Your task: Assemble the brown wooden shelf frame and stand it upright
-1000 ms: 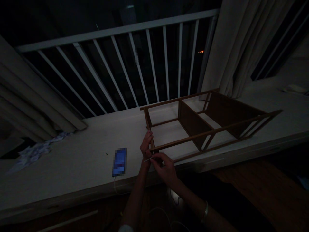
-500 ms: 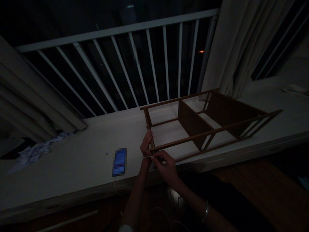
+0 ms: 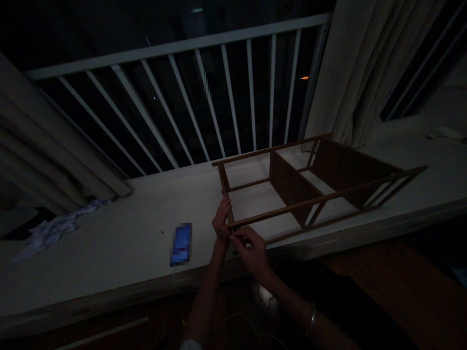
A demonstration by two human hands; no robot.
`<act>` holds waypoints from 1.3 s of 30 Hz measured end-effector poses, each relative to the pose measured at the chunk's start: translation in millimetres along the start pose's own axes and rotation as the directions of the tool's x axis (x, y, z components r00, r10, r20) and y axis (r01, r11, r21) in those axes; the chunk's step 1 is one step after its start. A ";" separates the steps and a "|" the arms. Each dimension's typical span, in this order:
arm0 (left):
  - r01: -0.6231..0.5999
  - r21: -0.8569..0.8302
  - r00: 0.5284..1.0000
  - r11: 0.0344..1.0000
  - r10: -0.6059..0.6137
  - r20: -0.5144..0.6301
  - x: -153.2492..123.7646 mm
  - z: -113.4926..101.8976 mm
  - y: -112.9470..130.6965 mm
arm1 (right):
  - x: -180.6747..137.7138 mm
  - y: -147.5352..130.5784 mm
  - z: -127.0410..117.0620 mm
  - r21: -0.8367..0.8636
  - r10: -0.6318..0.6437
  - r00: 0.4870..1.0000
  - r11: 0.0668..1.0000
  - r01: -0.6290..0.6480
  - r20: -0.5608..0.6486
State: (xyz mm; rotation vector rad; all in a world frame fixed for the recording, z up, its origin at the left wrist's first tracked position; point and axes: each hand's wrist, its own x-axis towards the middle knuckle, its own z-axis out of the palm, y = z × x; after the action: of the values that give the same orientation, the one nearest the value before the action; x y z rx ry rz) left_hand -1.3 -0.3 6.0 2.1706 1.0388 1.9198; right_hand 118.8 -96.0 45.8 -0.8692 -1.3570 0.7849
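Note:
A brown wooden rack frame (image 3: 299, 189) lies on its side on a wide pale ledge (image 3: 109, 243). My left hand (image 3: 221, 218) grips the frame's near left upright, fingers wrapped round it. Just below it, my right hand (image 3: 248, 250) is pinched at the frame's lower corner joint; the thin metal tool it held is hidden by the fingers now. A bangle sits on my right wrist.
A lit phone (image 3: 181, 243) lies on the ledge left of my hands, with a cable running off the front edge. White railing bars (image 3: 204, 97) stand behind the ledge. Curtains (image 3: 357, 63) hang at both sides. Crumpled paper (image 3: 54, 228) lies far left.
The thin metal tool in my right hand swung from slanted to level and then vanished behind my fingers at the corner joint. My left hand stayed on the upright.

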 end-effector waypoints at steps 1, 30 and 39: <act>0.005 0.001 1.000 1.000 -0.005 -0.002 0.2 0.0 0.8 | 0.1 -0.5 0.0 0.000 -0.004 1.000 1.000 0.004 -0.001; 0.010 -0.012 1.000 1.000 -0.010 0.019 -4.8 -1.1 -0.9 | -2.5 -1.6 1.2 0.018 0.003 0.998 1.000 -0.002 -0.060; 0.027 0.012 1.000 1.000 -0.027 -0.009 -3.8 0.7 1.9 | -4.0 1.1 3.0 0.051 0.026 0.995 0.998 -0.022 -0.095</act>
State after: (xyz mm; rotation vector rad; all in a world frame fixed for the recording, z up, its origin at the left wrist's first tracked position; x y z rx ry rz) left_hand 0.2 -3.4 3.5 2.1451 1.0779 1.9178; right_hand 115.5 -98.8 43.0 -0.8747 -1.2404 0.7827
